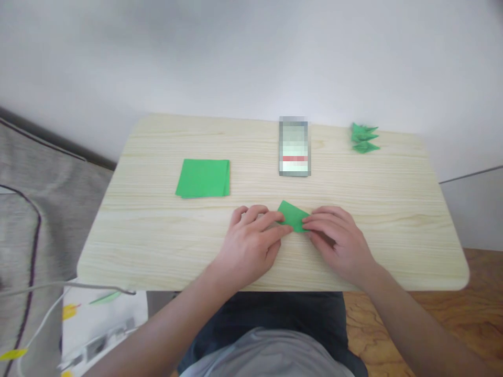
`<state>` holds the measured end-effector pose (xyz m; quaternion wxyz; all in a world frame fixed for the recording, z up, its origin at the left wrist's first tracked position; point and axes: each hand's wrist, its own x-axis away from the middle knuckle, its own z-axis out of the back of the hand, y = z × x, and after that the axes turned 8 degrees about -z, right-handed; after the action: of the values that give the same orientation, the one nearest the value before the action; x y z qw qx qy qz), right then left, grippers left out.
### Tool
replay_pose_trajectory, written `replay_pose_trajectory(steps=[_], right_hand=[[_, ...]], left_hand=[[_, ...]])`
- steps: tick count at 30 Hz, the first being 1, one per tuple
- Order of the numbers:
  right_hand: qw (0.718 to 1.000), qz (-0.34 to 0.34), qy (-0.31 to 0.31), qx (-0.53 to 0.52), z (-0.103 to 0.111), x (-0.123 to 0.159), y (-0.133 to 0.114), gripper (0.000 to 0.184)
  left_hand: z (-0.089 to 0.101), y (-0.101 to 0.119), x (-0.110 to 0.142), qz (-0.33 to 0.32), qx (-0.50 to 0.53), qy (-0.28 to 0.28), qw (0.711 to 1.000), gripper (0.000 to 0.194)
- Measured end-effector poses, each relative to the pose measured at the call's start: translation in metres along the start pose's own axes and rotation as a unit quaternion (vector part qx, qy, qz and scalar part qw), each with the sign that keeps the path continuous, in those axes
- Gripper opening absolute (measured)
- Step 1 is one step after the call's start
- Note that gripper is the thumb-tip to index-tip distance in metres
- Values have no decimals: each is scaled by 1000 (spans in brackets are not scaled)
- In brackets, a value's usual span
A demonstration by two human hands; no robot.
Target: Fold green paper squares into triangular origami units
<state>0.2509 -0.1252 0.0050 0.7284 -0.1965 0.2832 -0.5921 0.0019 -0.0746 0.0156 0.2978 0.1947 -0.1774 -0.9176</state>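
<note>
A small folded piece of green origami paper (293,215) lies on the table near its front edge, between my two hands. My left hand (255,238) has its fingertips pressed on the paper's left and lower side. From the other side, my right hand (340,238) pinches the right corner, thumb beneath the fingers. Parts of the paper's edges are hidden under the fingertips. A stack of green paper squares (202,178) sits to the left, beyond my left hand. Several finished green folded figures with pointed ends (364,138) rest at the far right.
A phone (294,146) with a blurred screen lies at the back of the pale wooden table (149,235). The wall (251,63) rises behind it. Cables (78,285) and a white surface with small yellow items are at the lower left.
</note>
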Motion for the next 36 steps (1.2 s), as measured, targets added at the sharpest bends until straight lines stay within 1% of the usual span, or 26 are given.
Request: replay_pose_trajectory(steps=[6, 11, 17, 22, 27, 36], right_hand=[[998, -56, 15, 14, -3, -10, -10, 9], [993, -97, 40, 48, -7, -13, -13, 10], [986, -135, 59, 78, -15, -13, -18, 10], [981, -147, 73, 99, -18, -13, -21, 10], [979, -144, 75, 126, -19, -11, -24, 11], [971, -141, 24, 190, -16, -12, -30, 16]], left_hand=[[0, 0, 0, 7, 9, 11, 1000, 30], [-1, 0, 1, 2, 12, 14, 1000, 30], [-1, 0, 2, 11, 16, 15, 1000, 29], [-1, 2, 1, 15, 10, 10, 1000, 28], [-1, 1, 1, 15, 3, 15, 1000, 26], [1, 2, 3, 6, -8, 8, 1000, 26]])
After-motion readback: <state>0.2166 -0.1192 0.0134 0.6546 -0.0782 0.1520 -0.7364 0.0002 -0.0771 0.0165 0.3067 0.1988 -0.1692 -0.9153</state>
